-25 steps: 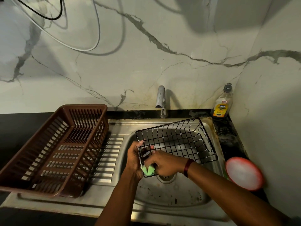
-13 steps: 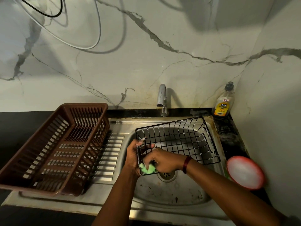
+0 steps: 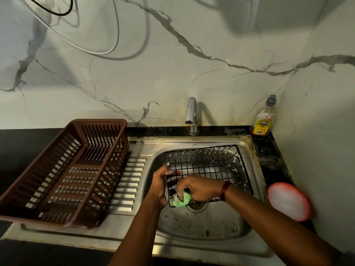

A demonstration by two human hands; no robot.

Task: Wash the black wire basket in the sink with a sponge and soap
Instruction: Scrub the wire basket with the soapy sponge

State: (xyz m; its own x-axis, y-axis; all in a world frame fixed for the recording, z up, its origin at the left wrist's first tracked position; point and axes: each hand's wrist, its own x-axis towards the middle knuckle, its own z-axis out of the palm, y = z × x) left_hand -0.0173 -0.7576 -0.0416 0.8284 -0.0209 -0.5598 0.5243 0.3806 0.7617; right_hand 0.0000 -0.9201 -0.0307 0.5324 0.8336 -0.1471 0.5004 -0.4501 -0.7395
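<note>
The black wire basket (image 3: 207, 166) lies tilted in the steel sink (image 3: 201, 227), its open side up, with white foam on several wires. My left hand (image 3: 160, 184) grips the basket's near left corner, thumb over the rim. My right hand (image 3: 199, 189) reaches inside the basket and squeezes a green soapy sponge (image 3: 182, 199) against the near left corner. A bottle of dishwash gel (image 3: 264, 120) stands at the back right corner of the counter.
A brown plastic dish rack (image 3: 63, 169) sits on the draining board to the left. The tap (image 3: 192, 114) stands behind the sink with no water running. A red-rimmed round dish (image 3: 289, 201) with white contents sits on the counter at the right. Cables hang on the marble wall.
The basket has dropped a little lower into the sink. My right hand with the sponge has shifted slightly along the near left corner. My left hand keeps its hold.
</note>
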